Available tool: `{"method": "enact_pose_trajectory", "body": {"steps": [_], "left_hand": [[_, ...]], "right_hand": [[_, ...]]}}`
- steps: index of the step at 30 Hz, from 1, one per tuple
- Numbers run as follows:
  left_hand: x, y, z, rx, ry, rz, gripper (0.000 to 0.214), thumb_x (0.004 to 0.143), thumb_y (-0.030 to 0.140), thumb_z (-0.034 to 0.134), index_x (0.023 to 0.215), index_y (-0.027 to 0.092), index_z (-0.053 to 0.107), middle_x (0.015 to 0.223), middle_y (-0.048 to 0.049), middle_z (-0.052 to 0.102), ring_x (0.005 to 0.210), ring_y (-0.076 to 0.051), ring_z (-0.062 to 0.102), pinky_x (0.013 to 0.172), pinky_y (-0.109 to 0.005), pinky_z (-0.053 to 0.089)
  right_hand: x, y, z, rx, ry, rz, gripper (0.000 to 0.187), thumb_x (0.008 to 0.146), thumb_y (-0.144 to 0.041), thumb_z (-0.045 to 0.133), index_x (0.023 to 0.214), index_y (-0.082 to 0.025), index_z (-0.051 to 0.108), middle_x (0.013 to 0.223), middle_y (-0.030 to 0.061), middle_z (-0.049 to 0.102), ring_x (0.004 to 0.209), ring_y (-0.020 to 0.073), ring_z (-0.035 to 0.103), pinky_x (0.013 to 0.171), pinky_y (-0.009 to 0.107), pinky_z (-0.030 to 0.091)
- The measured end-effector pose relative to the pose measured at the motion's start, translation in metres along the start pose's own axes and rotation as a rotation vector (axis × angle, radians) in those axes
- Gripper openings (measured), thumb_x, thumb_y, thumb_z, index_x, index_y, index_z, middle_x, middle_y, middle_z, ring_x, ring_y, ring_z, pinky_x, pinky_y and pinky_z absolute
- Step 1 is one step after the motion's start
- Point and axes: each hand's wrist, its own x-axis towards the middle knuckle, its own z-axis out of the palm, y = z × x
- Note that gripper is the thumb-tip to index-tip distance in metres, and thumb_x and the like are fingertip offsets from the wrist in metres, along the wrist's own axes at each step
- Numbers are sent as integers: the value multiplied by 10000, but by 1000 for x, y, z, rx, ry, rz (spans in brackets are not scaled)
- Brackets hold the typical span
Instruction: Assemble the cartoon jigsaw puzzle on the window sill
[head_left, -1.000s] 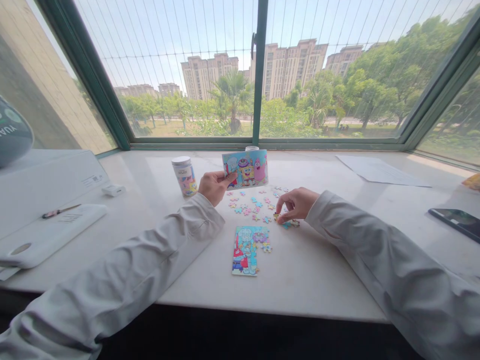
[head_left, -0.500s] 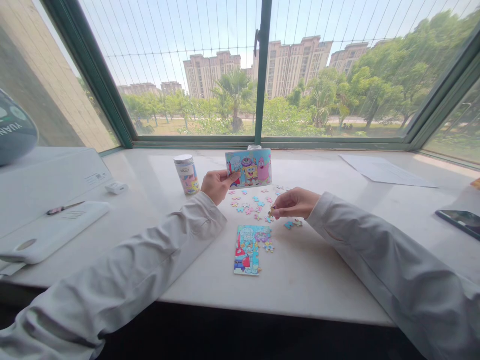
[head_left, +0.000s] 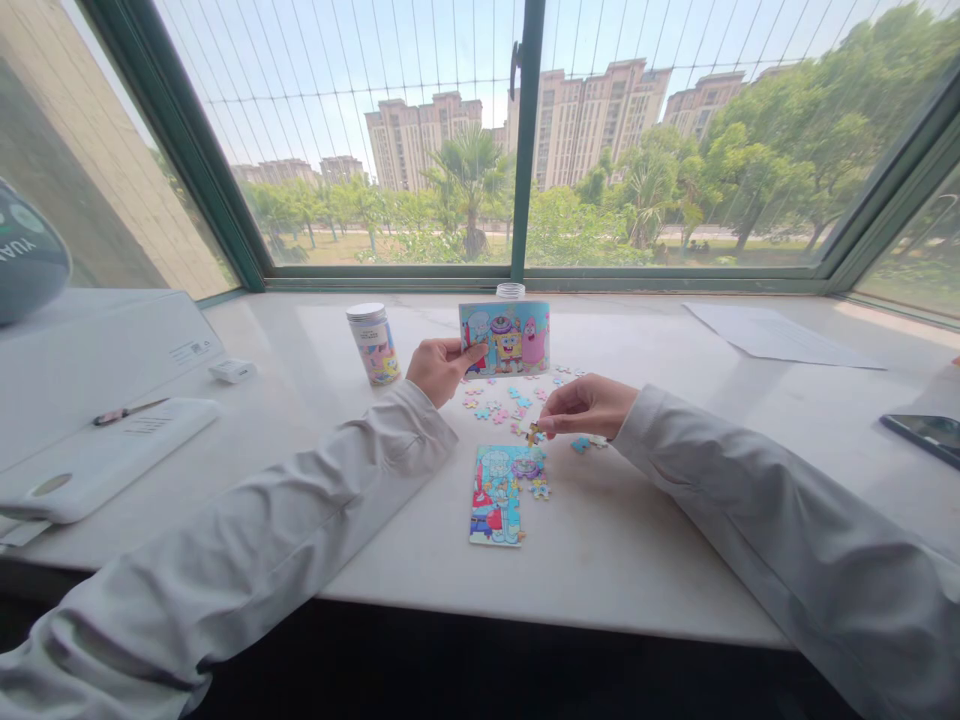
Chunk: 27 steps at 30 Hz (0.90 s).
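Note:
My left hand grips the left edge of a cartoon picture card, holding it upright above the table. Between the thumb and fingers of my right hand is a small yellow-brown jigsaw piece. That piece hangs just above the top right of the partly joined jigsaw puzzle, which lies flat near the table's front. Loose puzzle pieces are scattered behind it, some hidden by the card and my right hand. A blue loose piece lies below my right wrist.
A printed canister stands left of my left hand, and a clear jar is behind the card. On the left are a white box, a white board and a cutter knife. Paper and a phone lie right.
My right hand has carried the yellow-brown piece slightly left and towards the joined puzzle. The card has shifted a little to the right in my left hand's grip.

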Motion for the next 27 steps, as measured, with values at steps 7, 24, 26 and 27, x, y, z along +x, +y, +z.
{"method": "enact_pose_trajectory", "body": {"steps": [7, 24, 26, 27], "left_hand": [[-1, 1, 1, 15, -36, -30, 350, 676, 451, 753, 747, 108, 748, 381, 31, 479, 370, -68, 347, 373, -222, 235], [-2, -3, 1, 55, -54, -19, 387, 704, 481, 719, 813, 111, 751, 408, 38, 487, 351, -64, 336, 336, -222, 209], [-2, -2, 1, 54, -56, -19, 399, 701, 483, 720, 829, 106, 754, 413, 36, 492, 349, -61, 334, 331, -219, 201], [-2, -2, 1, 51, -55, -19, 401, 700, 482, 721, 836, 106, 755, 423, 33, 505, 350, -59, 333, 332, -218, 203]], "right_hand": [[3, 6, 3, 200, -1, -53, 448, 668, -570, 727, 730, -153, 578, 658, 8, 630, 574, 92, 470, 543, 256, 315], [-4, -16, 26, 153, -24, -1, 294, 624, -381, 781, 842, -186, 759, 759, 17, 720, 643, 113, 594, 606, 247, 454], [-5, -17, 29, 196, -18, 25, 280, 613, -378, 788, 819, -190, 761, 762, 20, 729, 706, 139, 636, 669, 262, 485], [-5, -18, 31, 207, -21, 38, 275, 609, -379, 789, 809, -191, 761, 759, 22, 732, 721, 148, 646, 678, 264, 492]]}}
